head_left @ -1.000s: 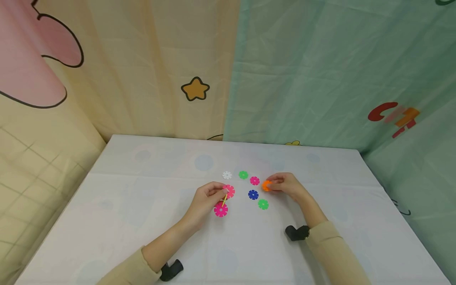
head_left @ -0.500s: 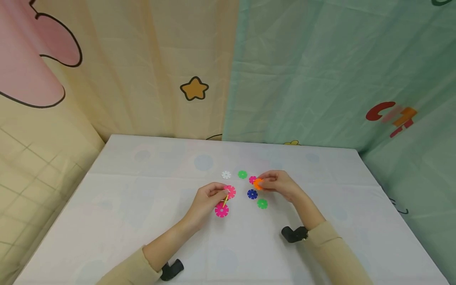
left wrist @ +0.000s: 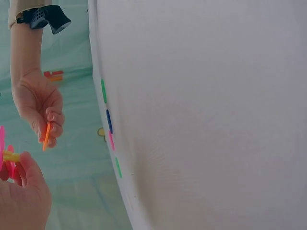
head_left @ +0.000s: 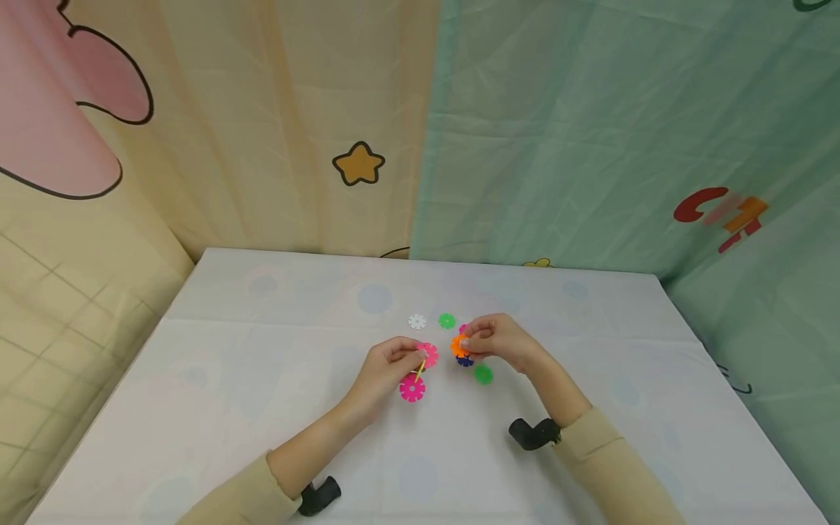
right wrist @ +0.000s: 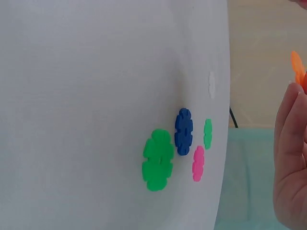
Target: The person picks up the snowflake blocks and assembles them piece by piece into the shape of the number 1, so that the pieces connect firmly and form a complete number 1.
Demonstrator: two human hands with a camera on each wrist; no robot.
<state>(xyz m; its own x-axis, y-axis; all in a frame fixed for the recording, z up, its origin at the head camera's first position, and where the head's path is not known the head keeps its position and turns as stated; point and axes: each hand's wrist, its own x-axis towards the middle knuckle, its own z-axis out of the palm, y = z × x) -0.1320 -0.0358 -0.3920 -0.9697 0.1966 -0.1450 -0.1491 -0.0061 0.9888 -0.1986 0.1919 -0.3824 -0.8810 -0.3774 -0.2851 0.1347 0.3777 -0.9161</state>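
Left hand (head_left: 387, 368) grasps joined pink discs (head_left: 420, 372) on a yellow connector. Right hand (head_left: 495, 341) pinches an orange disc (head_left: 459, 345) above the blue disc (right wrist: 183, 131), mid-table (head_left: 262, 408).

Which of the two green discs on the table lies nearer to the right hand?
The green disc just below the right hand, beside the blue disc. The other green disc lies farther back, next to the white disc.
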